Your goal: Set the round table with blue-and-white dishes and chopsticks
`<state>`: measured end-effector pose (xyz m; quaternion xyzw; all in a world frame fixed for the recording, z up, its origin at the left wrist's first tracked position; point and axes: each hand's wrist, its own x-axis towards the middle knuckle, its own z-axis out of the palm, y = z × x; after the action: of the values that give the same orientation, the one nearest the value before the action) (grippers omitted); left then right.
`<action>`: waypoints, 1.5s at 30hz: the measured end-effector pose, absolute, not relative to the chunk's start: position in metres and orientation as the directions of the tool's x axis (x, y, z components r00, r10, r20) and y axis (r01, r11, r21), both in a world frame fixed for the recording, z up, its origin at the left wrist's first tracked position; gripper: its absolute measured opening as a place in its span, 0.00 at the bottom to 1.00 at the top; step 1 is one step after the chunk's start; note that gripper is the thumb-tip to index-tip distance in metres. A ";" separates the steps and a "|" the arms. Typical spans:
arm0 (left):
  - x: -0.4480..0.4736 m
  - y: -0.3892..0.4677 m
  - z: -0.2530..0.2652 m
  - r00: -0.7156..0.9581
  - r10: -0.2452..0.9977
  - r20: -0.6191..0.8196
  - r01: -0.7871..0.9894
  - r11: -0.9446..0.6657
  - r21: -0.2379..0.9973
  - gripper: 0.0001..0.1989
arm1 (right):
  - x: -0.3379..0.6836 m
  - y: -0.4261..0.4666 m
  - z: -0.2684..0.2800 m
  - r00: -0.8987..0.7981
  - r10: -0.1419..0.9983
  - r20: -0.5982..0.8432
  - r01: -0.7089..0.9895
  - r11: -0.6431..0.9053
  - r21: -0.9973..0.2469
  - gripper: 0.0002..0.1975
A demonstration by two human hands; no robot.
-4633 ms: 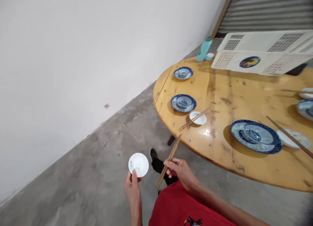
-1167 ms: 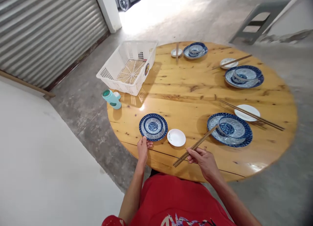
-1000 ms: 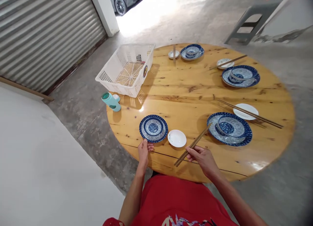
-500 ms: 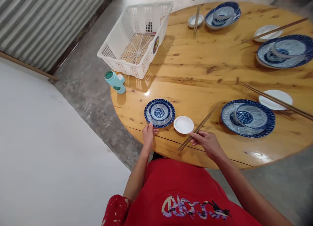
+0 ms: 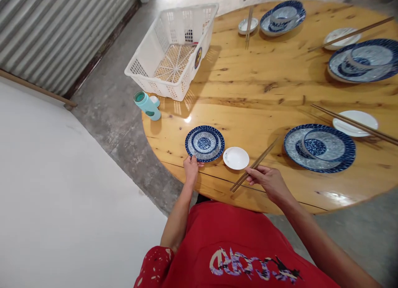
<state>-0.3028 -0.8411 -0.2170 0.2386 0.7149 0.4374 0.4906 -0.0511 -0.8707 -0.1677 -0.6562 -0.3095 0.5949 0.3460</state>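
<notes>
At the table's near edge, my left hand (image 5: pixel 192 168) grips the rim of a blue-and-white plate (image 5: pixel 190 151), thumb on top and fingers along its near side. A round patterned piece, seemingly a bowl (image 5: pixel 204 143), sits in the plate's middle. Just right of the plate is a small white dish (image 5: pixel 236 158). My right hand (image 5: pixel 267 180) pinches a pair of brown chopsticks (image 5: pixel 258 160) between thumb and fingers. They slant beside the dish, low over the tabletop; whether they touch the wood I cannot tell.
Other settings on the round wooden table (image 5: pixel 242 89) include a plate with a clear bowl (image 5: pixel 323 145), a white dish (image 5: pixel 357 118) under chopsticks, and more plates (image 5: pixel 363 62) behind. A white plastic basket (image 5: pixel 183 82) and a turquoise bottle (image 5: pixel 149 107) stand at the left edge.
The view has shifted slightly. My hands keep their holds on the plate rim and the chopsticks, and the settings show no clear movement.
</notes>
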 end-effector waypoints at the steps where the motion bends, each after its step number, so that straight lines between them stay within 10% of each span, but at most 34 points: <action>1: -0.303 -0.841 -0.217 -0.406 0.770 -0.492 -0.085 0.504 0.859 0.12 | -0.053 -0.871 -0.167 0.097 0.820 -0.565 -0.004 -0.567 -0.824 0.25; 29: -0.293 -0.850 -0.211 -0.346 0.750 -0.564 -0.210 0.524 0.826 0.25 | -0.044 -0.872 -0.187 0.194 0.782 -0.593 -0.010 -0.602 -0.798 0.14; 45: -0.290 -0.828 -0.216 -0.448 0.706 -0.548 -0.227 0.503 0.834 0.12 | -0.040 -0.839 -0.207 0.187 0.774 -0.604 0.163 -0.631 -0.758 0.09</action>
<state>-0.2904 -0.8276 -0.2159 0.1688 0.7099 0.4693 0.4973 -0.0401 -0.8393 -0.2066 -0.7181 -0.3265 0.5476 0.2789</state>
